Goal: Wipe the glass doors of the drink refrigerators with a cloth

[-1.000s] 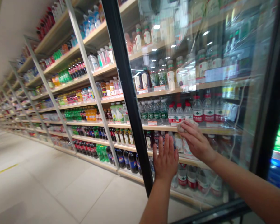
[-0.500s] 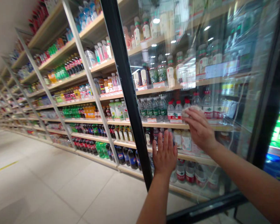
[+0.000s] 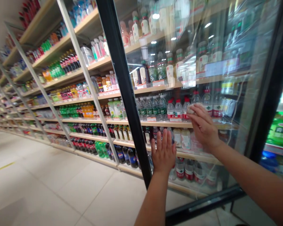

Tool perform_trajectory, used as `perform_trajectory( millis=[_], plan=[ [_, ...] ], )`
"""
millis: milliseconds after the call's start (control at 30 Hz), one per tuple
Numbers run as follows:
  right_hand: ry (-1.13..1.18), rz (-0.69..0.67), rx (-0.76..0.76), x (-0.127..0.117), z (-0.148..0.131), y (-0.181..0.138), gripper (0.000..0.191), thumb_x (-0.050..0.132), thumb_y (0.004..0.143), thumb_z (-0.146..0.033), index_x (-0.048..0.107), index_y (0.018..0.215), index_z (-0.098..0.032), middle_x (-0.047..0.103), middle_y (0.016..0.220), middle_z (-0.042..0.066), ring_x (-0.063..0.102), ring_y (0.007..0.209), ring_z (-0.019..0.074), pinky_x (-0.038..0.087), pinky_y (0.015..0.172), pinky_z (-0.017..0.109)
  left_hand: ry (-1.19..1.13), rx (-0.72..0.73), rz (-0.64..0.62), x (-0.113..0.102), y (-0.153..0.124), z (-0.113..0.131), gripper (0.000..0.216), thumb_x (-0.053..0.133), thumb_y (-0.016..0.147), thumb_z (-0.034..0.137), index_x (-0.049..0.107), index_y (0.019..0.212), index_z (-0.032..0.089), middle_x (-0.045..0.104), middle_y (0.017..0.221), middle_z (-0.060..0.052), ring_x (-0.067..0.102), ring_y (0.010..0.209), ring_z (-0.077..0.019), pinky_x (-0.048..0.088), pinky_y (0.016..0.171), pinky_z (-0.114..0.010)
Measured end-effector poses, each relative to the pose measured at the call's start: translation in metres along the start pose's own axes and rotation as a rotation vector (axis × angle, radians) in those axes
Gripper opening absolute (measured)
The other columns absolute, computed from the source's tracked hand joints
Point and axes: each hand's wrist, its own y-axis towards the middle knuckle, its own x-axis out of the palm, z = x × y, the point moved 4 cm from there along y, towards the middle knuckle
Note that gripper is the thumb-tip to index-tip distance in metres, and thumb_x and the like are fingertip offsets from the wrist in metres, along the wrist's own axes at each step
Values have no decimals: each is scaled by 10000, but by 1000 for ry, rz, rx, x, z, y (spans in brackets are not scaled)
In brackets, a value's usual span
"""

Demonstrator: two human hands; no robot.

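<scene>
A glass door (image 3: 235, 138) in a black frame (image 3: 122, 72) stands ajar in front of me. My left hand (image 3: 163, 153) lies flat against the glass near the frame's left side, fingers stretched upward and holding nothing. Higher and to the right, my right hand (image 3: 204, 127) presses a crumpled whitish cloth (image 3: 192, 108) to the pane. Its fingers are bent over the cloth and hide part of it. Behind the glass, bottles with red caps (image 3: 178, 110) and green-labelled water bottles (image 3: 155, 108) show through.
Long shelves of drinks (image 3: 77, 124) run away to the left, beyond the door. Pale floor tiles (image 3: 52, 185) carry a yellow strip (image 3: 2, 168) at far left. At the right edge, green packs (image 3: 281, 128) sit inside the lit cooler. Ceiling lights reflect in the pane.
The view has shifted slightly, so shelves and door sit a little further left. My left hand stays flat on the glass; my right hand keeps the cloth against almost the same spot.
</scene>
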Motion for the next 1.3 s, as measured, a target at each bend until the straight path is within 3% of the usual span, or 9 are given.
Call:
perform_trajectory(
  millis=[233,400,467,667,900,967,1133,1200,1300],
  plan=[
    [-36,-192,-97,10,-14,-36,403,532,933,-36,626,1274,-229,627,1345,97,518,1343,247,437,1142,486,-8,8,0,0,0,0,640,472,1008,364,253,1552,107,332,1571,-78,104,1527,-237,33,1276,-456],
    [-64,45,27,2,6,8,306,579,939,-89,667,1196,-229,628,1333,99,551,1302,245,452,1121,494,-10,1,-11,0,1,0,678,483,1004,368,200,1564,110,373,1553,-96,90,1528,-231,23,1274,-455],
    [-100,65,52,2,4,5,305,590,936,-100,664,1202,-230,621,1345,100,545,1308,249,451,1113,486,-7,2,-6,-1,1,0,682,486,1003,366,197,1566,112,394,1543,-99,92,1528,-230,25,1273,-453],
    [-92,-272,-161,10,-25,-55,344,520,939,-36,643,1215,-201,651,1320,75,525,1334,207,346,1161,407,-8,12,-6,-1,1,-1,670,475,1006,350,198,1567,110,383,1549,-104,97,1528,-233,27,1272,-454],
    [-164,14,75,-11,9,-21,324,611,906,-55,654,1194,-197,634,1323,123,548,1297,240,445,1096,433,-19,4,2,-1,1,-1,703,507,990,357,192,1570,114,410,1533,-109,104,1527,-232,31,1270,-455],
    [-162,-62,38,-8,-1,-41,316,579,921,-54,650,1197,-191,634,1328,118,532,1314,235,420,1109,427,-18,5,1,-1,1,0,699,509,990,356,199,1570,118,420,1528,-108,113,1527,-234,35,1270,-459],
    [-53,-396,-260,-2,-31,-91,343,393,995,-73,651,1184,-197,680,1278,42,517,1329,170,308,1169,361,-18,9,-5,-1,1,-1,711,509,992,356,178,1572,110,428,1524,-110,93,1529,-233,38,1269,-457],
    [-67,-376,-210,-6,-22,-79,336,428,984,-74,645,1203,-209,666,1301,44,526,1316,171,322,1156,368,-19,10,-3,-1,2,-1,715,509,992,356,172,1572,108,431,1521,-111,89,1529,-237,35,1268,-458],
    [-128,-224,-35,-12,-3,-52,322,537,939,-71,652,1201,-220,646,1325,76,531,1307,211,396,1101,399,-8,15,2,-2,2,0,706,501,995,349,173,1572,108,430,1520,-112,92,1528,-237,34,1269,-456]
  ],
)
